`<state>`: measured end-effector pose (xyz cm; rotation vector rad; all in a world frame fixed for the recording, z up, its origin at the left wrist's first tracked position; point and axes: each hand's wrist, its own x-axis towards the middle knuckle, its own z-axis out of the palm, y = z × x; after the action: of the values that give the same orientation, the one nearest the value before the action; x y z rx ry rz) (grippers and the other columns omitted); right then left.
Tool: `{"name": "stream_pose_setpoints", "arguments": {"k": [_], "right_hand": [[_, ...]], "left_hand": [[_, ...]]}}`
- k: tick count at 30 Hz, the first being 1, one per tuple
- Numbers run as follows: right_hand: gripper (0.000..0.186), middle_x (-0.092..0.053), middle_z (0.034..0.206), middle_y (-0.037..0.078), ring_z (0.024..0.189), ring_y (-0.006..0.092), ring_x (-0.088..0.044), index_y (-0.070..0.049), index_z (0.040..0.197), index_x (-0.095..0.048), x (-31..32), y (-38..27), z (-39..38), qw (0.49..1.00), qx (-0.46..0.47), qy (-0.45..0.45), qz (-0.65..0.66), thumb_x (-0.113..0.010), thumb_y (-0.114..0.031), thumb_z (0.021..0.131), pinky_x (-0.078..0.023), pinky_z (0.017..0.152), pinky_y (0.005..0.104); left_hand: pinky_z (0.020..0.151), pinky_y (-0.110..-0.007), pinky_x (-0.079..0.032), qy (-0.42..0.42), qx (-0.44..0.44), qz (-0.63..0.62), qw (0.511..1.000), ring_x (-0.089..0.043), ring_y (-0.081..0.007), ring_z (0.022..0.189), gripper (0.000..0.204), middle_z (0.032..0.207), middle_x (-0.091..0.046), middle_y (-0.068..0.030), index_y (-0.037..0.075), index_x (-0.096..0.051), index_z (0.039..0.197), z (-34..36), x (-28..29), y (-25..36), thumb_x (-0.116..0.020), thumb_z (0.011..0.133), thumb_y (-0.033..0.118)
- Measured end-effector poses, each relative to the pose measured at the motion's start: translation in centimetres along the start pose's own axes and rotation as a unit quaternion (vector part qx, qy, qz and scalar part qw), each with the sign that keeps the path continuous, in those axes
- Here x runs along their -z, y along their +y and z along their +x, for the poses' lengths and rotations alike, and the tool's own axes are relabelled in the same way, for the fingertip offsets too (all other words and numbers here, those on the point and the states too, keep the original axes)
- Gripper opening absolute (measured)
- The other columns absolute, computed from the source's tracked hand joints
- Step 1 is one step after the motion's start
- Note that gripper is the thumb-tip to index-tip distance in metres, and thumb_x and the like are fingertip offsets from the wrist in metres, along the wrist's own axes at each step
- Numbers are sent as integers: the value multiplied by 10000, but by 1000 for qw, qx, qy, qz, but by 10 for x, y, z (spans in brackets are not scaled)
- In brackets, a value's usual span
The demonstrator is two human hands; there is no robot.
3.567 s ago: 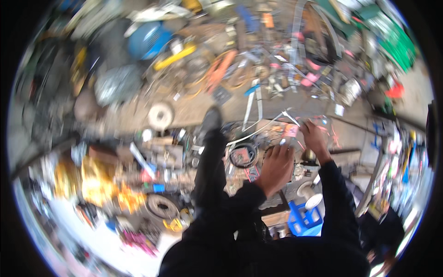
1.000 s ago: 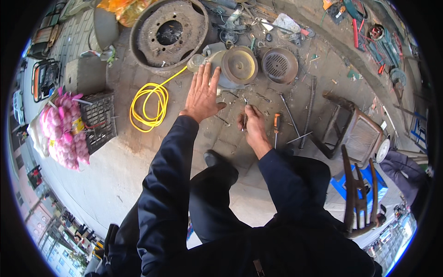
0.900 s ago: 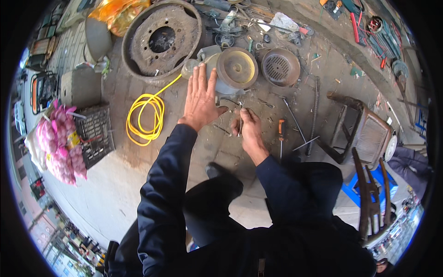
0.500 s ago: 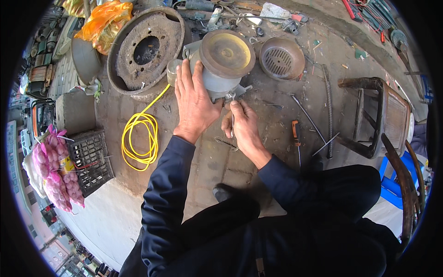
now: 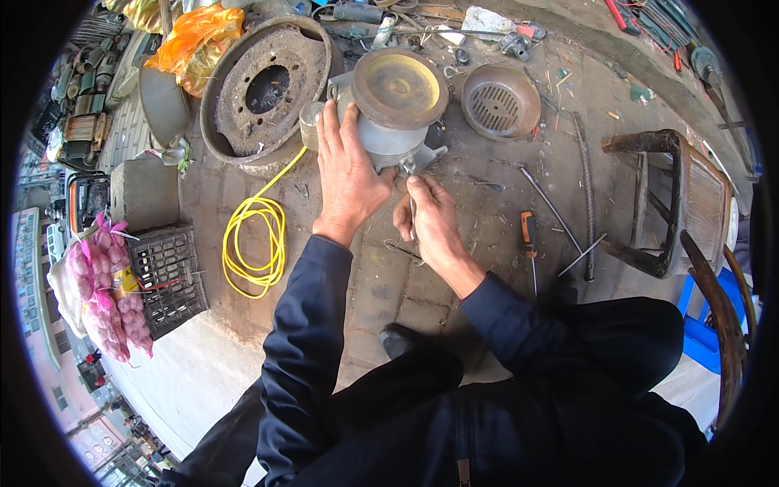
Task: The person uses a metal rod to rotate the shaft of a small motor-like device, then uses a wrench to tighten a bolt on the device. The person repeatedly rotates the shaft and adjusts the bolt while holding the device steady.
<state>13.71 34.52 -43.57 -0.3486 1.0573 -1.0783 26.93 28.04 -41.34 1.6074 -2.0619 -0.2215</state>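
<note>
A grey electric motor (image 5: pixel 389 148) stands in front of me, a round, rusty disc (image 5: pixel 401 88) on its top. My left hand (image 5: pixel 347 174) lies flat against the motor's near left side, fingers stretched out, thumb toward a small bolt (image 5: pixel 409 165) at its lower edge. Just right of it, my right hand (image 5: pixel 432 213) is closed around a slim metal wrench (image 5: pixel 413 219). The wrench's upper end meets the bolt; fingers hide much of its length. A yellow cord (image 5: pixel 266 258) runs from the motor's left side to a loose coil on the ground.
A rusty wheel rim (image 5: pixel 217 105) stands left of the motor, a slotted metal bowl (image 5: pixel 519 96) right of it. Farther right lie an orange-handled screwdriver (image 5: pixel 529 231), metal rods (image 5: pixel 586 195) and a wooden stool (image 5: pixel 704 203). At left is a black crate (image 5: pixel 169 280) beside pink net bags (image 5: pixel 105 280).
The whole view has shifted slightly, so things sit a little farther right. Both hands keep their places at the motor, and the wrench stays at the bolt.
</note>
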Motion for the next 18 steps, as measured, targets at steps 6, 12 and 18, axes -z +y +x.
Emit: {"name": "stream_pose_setpoints", "arguments": {"k": [6,12,18], "right_hand": [[227,-625,637,108,435,159,-523,-6,1069,-563,-13,-4,1,998,-30,29,39,-469,-211,1096,-430,393,291],[235,-631,635,122,435,191,-544,11,1049,-552,-23,-11,7,993,-35,35,106,-452,-197,1091,-470,413,316],[242,-621,634,118,438,195,-546,14,1030,-550,-23,-16,10,991,-49,23,122,-446,-197,1088,-490,419,319]], "left_hand": [[1226,-581,-245,-8,7,0,1000,-205,-551,1492,1123,1608,-212,-329,4,-267,1540,1,-2,0,-903,629,173],[1227,-584,-238,-1,-8,-1,1000,-218,-534,1485,1187,1606,-202,-333,19,-246,1552,2,-4,-5,-914,601,262],[1221,-596,-233,1,-18,-7,1000,-221,-524,1487,1216,1603,-208,-334,40,-227,1562,4,-4,-6,-916,597,312]]}}
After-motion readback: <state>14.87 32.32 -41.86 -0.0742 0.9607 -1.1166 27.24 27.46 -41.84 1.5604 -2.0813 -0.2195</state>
